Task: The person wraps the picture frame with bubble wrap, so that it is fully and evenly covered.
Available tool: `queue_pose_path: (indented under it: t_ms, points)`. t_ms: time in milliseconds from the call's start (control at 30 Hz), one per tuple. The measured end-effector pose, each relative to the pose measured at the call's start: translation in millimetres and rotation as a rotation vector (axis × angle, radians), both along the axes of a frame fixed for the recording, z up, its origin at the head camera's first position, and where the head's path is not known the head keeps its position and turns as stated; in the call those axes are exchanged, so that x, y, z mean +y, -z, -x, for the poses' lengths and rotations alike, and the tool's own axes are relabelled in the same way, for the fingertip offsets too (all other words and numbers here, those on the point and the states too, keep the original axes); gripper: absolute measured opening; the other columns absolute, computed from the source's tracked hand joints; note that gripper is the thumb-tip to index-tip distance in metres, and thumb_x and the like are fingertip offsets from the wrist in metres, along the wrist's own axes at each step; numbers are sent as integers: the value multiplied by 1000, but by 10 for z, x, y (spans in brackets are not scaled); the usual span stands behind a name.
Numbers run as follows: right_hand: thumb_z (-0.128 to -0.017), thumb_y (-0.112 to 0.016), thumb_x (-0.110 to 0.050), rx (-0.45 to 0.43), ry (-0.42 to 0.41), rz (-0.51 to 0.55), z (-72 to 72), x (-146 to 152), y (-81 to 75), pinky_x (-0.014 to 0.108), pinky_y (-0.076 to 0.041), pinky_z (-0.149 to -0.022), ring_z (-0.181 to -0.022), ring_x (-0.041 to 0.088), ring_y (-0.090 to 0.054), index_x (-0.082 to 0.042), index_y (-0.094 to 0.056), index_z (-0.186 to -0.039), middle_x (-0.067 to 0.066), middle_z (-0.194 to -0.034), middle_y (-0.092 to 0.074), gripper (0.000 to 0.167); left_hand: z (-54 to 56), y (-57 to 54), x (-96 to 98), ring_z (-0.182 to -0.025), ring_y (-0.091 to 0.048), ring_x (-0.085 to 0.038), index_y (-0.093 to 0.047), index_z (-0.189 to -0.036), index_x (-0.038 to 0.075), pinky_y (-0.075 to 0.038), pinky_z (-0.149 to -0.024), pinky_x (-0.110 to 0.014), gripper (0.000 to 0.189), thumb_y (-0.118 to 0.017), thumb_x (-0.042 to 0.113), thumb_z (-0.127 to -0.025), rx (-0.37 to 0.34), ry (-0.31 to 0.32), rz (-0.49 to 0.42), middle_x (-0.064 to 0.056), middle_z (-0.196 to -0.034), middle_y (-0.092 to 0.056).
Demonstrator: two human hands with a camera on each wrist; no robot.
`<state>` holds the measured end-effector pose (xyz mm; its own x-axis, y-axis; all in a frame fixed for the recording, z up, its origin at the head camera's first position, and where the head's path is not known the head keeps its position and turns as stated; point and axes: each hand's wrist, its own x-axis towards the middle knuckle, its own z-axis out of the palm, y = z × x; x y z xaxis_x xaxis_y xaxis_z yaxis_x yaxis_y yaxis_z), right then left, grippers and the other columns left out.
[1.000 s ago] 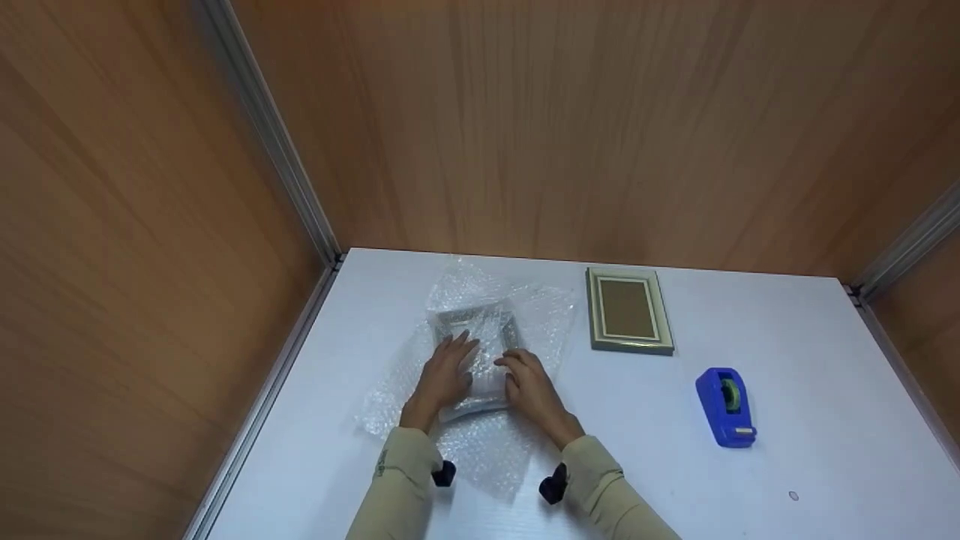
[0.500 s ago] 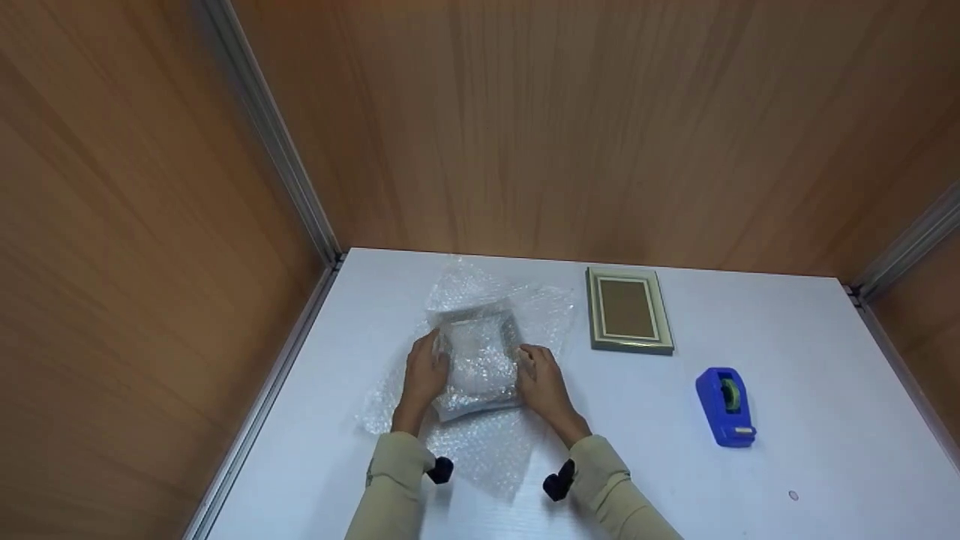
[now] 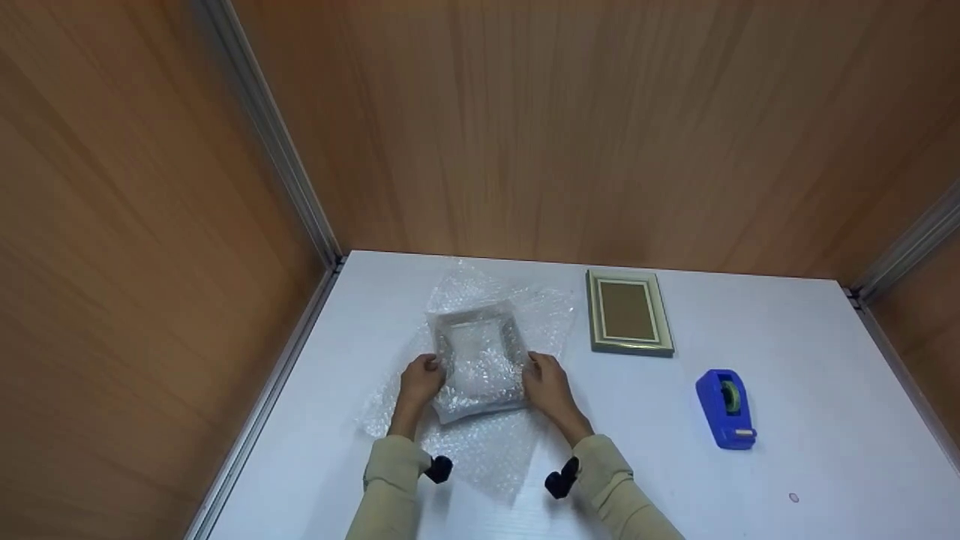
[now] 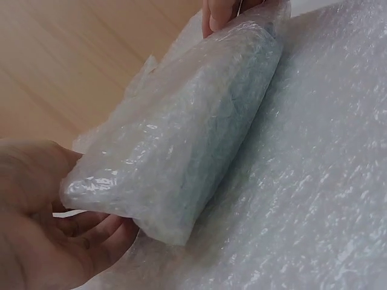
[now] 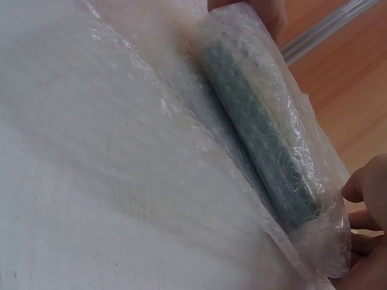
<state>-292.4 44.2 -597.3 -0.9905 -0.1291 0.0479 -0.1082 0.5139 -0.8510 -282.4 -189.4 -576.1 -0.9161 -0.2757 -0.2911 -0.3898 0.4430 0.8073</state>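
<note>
A picture frame (image 3: 454, 337) lies in the middle of the table, with bubble wrap (image 3: 484, 367) folded over it. My left hand (image 3: 420, 381) grips the wrap at the left side, thumb above and fingers below in the left wrist view. On the opposite side, my right hand (image 3: 549, 386) pinches the wrap's edge. The frame's greenish side (image 5: 257, 136) shows through the plastic in the right wrist view. Flat bubble wrap (image 3: 487, 454) spreads out beneath the bundle, towards me and the back.
A second picture frame (image 3: 628, 311), unwrapped, lies at the back right of the white table (image 3: 810, 360). Nearer me stands a blue tape dispenser (image 3: 726, 409) holding a green roll. Wooden panels (image 3: 585, 135) rise behind and at the sides.
Both hands have moved off the top of the wrapped frame, outward to its left and right sides, and now grip the wrap there. The other frame and tape dispenser stay put.
</note>
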Motion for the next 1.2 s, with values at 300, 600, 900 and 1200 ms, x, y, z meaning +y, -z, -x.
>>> queue_pose_path:
  t_ms: [300,600,900,1200]
  points:
    - [-96,-54,-11,-12,-30,22,18,24,5,45,-49,-98,-114,35,-58,3,-57,-127,21,-122,-60,34,-9,15,-14,-113,-59,-34,-55,-128,-5,-49,-97,-43,42,-55,11,-89,77,23,41,-21,-118,-64]
    - [-96,-53,-7,-11,-33,69,17,9,-4,43,-52,-92,-109,32,-61,2,-59,-126,20,-120,-62,32,-10,1,-8,-107,-61,-31,-58,-127,-4,-52,-91,-41,41,-56,11,-89,74,-1,33,-19,-115,-65]
    - [-97,-52,-11,-36,-33,106,-14,42,-57,42,-52,-93,-110,32,-61,-3,-59,-128,18,-123,-61,32,-62,-69,42,-107,-61,-32,-58,-127,-3,-52,-89,-42,44,-57,9,-86,98,-27,17,-20,-116,-64]
    - [-97,-53,-12,-41,4,134,-111,152,-137,43,-50,-97,-115,32,-59,-6,-59,-128,15,-127,-59,32,-125,-132,150,-102,-63,-29,-59,-129,1,-54,-83,-38,44,-58,12,-86,88,-25,4,-17,-117,-65]
